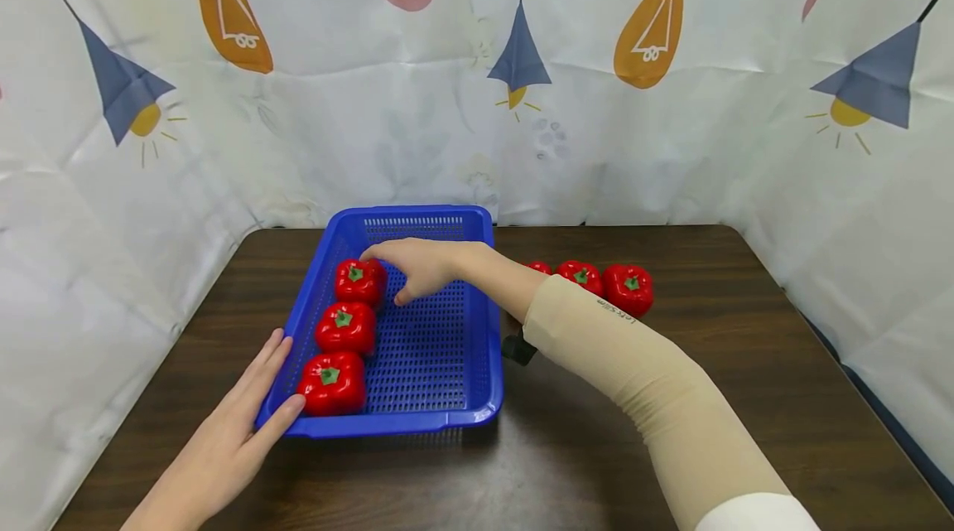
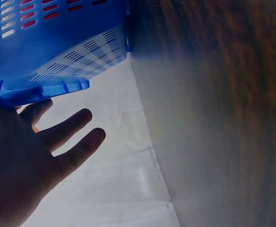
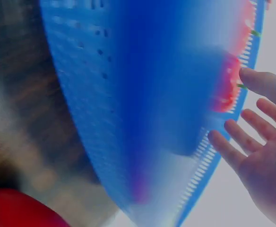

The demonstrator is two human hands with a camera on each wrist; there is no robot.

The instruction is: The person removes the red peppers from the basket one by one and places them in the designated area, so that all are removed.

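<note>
Centrally, the blue basket (image 1: pixel 428 349) lies on the dark wooden table (image 1: pixel 555 448), a little left of the middle. Three red peppers form a row along its left side: the far pepper (image 1: pixel 361 286), the middle pepper (image 1: pixel 346 330) and the near pepper (image 1: pixel 332 390), green stems uppermost. The right hand (image 1: pixel 417 264) is inside the basket's outline, just beside the far pepper; its fingers are extended and spread, with nothing gripped. Whether a fingertip touches the far pepper cannot be told. The left hand (image 1: pixel 231 436) lies against the basket's left rim near the front corner, fingers straight and thumb apart, gripping nothing; the left wrist view shows these fingers splayed beside the outer wall, with red visible through the slots. Right of the basket, three table peppers (image 1: pixel 628 291) sit in a line, partly covered by the right arm in its beige sleeve (image 1: pixel 633 361). A black object (image 1: pixel 519 349) shows below the right wrist. Behind, a white sheet (image 1: pixel 417 133) bears printed lamps and bulbs.
</note>
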